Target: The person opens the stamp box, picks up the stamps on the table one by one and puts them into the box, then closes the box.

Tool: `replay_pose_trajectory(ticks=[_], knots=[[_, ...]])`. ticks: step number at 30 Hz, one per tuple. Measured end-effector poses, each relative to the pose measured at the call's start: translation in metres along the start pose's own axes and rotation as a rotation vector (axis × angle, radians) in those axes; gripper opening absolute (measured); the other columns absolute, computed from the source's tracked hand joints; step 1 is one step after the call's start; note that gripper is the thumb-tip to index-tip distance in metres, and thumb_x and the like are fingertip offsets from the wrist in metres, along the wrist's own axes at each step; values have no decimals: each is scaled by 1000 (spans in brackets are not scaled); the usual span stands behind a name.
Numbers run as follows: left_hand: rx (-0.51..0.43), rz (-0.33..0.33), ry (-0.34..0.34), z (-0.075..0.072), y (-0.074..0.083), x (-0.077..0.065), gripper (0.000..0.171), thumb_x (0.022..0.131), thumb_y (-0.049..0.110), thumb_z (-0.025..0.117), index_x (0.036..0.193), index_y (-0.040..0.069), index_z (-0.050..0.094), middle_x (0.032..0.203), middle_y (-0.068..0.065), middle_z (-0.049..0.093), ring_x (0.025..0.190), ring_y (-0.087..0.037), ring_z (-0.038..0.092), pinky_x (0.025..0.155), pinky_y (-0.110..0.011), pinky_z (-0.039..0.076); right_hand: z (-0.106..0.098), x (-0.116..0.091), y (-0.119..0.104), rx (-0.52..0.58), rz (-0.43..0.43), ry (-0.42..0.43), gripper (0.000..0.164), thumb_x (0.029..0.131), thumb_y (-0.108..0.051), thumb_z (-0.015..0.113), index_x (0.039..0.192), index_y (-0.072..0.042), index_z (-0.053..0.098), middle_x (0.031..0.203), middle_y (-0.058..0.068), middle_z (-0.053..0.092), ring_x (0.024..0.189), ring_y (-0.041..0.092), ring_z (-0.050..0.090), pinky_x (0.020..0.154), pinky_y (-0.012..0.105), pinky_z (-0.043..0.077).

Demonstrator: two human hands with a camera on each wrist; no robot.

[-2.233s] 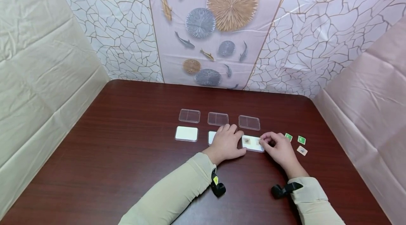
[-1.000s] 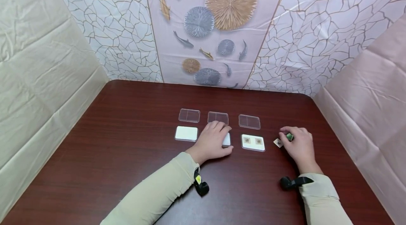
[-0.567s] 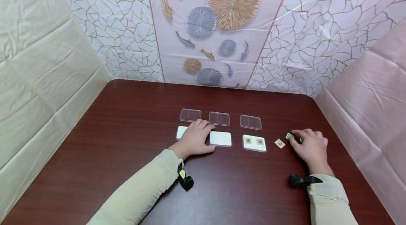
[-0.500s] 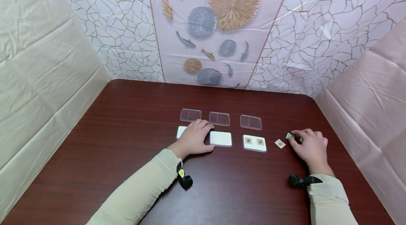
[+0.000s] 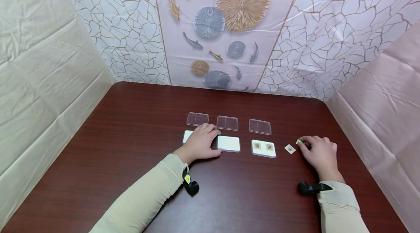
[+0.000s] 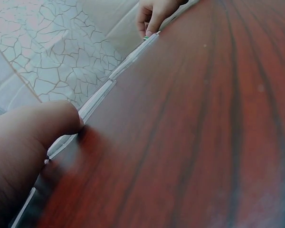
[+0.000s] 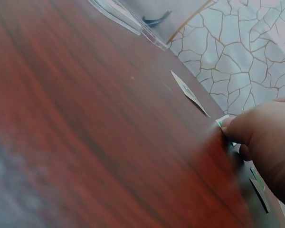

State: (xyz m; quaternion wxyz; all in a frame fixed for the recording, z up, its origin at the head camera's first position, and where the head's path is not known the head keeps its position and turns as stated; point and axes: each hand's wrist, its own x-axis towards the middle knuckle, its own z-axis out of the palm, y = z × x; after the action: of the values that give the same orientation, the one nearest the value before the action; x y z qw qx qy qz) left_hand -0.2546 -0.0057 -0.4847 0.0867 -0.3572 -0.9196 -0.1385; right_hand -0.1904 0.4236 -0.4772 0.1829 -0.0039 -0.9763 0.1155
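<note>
My left hand rests, fingers relaxed, over part of the left white-filled clear case. Its thumb tip is right at the near corner of the middle white-filled case. On the right, my right hand pinches a small green stamp-like square between thumb and forefinger. A tan stamp-like square lies just left of those fingers. Two more small squares show beneath the hand in the right wrist view and are hidden in the head view. The right case holds two tan pictured squares on white.
Behind the cases lie three clear lids, the left lid, the middle lid and the right lid. All stand on a dark red-brown table with patterned cloth walls around it.
My left hand has moved left from the middle case to the left one. My right hand has left the right case, moved right and taken hold of the green square, which has tipped up.
</note>
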Motion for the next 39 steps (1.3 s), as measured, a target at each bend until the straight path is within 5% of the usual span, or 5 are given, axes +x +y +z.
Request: replay_pose_trajectory(ticks=[17,24,33,39], knots=[[-20,11,17,-1,1,0,62,80,53,68,128,13,66,126,-3,59,119,-24,52,105,-42,40,2,1,-4,102,68,12,26,93,-15,63,116,-4,66,88,13,66,88,37,50,78,58,26],[-25,19,26,-1,1,-1,61,81,52,68,126,12,65,125,-3,60,122,-24,52,107,-42,40,3,2,-17,230,87,117,21,93,-11,63,112,-4,67,85,12,64,83,31,49,81,53,26],[-19,19,12,0,1,-1,61,82,52,67,127,12,64,128,-4,60,124,-24,52,109,-43,39,15,7,-47,375,51,204,18,92,-7,65,110,-3,68,81,11,60,79,24,46,81,46,30],[-14,22,21,0,1,-1,60,81,51,68,126,11,65,127,-4,60,124,-24,52,108,-44,40,29,16,-74,440,-55,255,18,89,-3,67,106,-3,71,75,9,60,77,21,46,79,43,31]])
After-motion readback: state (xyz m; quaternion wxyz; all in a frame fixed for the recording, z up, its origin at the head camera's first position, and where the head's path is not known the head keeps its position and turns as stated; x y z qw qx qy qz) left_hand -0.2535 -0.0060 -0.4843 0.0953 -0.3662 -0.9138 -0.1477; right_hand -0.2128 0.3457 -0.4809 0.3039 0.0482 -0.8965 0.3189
